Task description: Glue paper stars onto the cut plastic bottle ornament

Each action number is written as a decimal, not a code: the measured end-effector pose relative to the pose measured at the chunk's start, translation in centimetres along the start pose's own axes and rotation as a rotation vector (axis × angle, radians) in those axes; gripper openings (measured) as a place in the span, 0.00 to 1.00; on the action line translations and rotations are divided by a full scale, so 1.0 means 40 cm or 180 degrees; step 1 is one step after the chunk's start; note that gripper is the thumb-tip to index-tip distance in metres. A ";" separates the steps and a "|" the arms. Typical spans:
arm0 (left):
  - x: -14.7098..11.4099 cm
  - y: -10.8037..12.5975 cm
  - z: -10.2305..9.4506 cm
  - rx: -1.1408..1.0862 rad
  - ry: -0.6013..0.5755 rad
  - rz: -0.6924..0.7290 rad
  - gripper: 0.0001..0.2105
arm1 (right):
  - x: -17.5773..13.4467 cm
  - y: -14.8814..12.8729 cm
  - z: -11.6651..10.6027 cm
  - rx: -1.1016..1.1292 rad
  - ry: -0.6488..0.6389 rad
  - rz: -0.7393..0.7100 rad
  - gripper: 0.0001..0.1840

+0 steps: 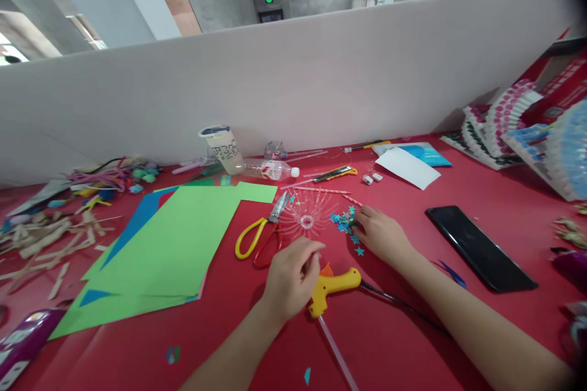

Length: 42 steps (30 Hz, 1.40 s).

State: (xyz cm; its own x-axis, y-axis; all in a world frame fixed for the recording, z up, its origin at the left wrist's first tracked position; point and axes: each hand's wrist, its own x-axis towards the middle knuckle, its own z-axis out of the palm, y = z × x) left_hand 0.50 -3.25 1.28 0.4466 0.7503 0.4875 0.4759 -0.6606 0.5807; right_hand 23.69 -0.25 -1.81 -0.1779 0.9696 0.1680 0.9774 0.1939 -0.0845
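Observation:
My left hand [293, 272] is closed with curled fingers beside the glue gun [337, 284]; whether anything is in it is hidden. The yellow glue gun lies with a clear glue stick [337, 351] sticking out of it. My right hand [381, 231] rests at the pile of small blue stars [343, 220], its fingertips drawn together and bent down onto them. I cannot make out what is pinched there. Between the hands and farther back lies a clear plastic bottle piece [306, 221] cut into a flower of thin strips. Left of it are scissors [251, 238] with yellow and red handles.
Green and blue paper sheets [174, 244] spread at left, with wood scraps [55, 238] beyond. At the back are a paper cup [223, 149], a plastic bottle [270, 169] and a utility knife [335, 174]. A black phone [479, 247] lies right; the cord [403, 305] passes under my right arm.

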 end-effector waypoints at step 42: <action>0.020 0.041 0.008 -0.2697 -0.0604 -0.2436 0.14 | -0.083 -0.135 -0.074 0.2200 0.1171 -0.1457 0.10</action>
State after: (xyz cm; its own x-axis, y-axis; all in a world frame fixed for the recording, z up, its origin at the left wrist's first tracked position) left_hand 1.87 -3.74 2.41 0.4017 0.8826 -0.2443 0.0425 0.2486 0.9677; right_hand 19.36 -4.95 0.99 -0.3684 0.6898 0.6233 0.5124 0.7101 -0.4829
